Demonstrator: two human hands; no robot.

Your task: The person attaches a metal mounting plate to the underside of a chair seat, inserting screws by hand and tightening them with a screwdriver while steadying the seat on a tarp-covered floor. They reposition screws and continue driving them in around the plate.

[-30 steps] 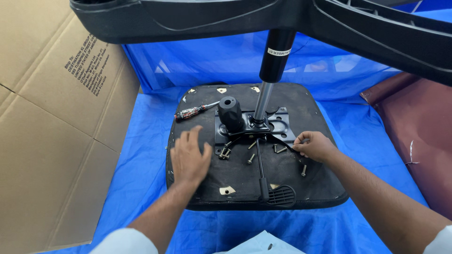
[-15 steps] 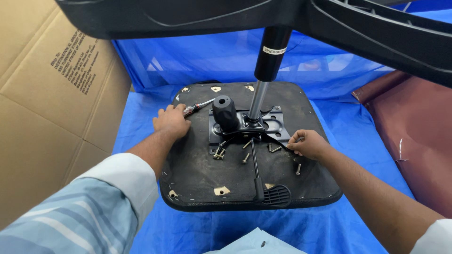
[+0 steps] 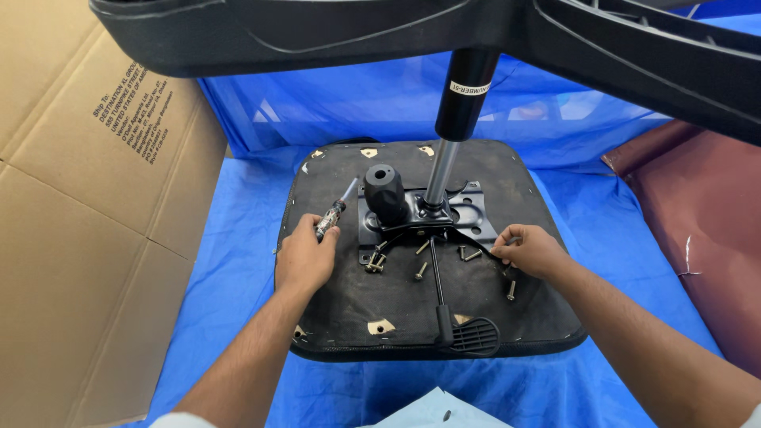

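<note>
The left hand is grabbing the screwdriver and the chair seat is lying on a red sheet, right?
Not quite. The head view shows the sheet under the chair seat is blue, not red. The rest holds: the left hand is closed around the screwdriver.

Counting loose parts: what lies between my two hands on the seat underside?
In the head view, loose bolts and the lever rod lie between left hand and right hand.
</note>
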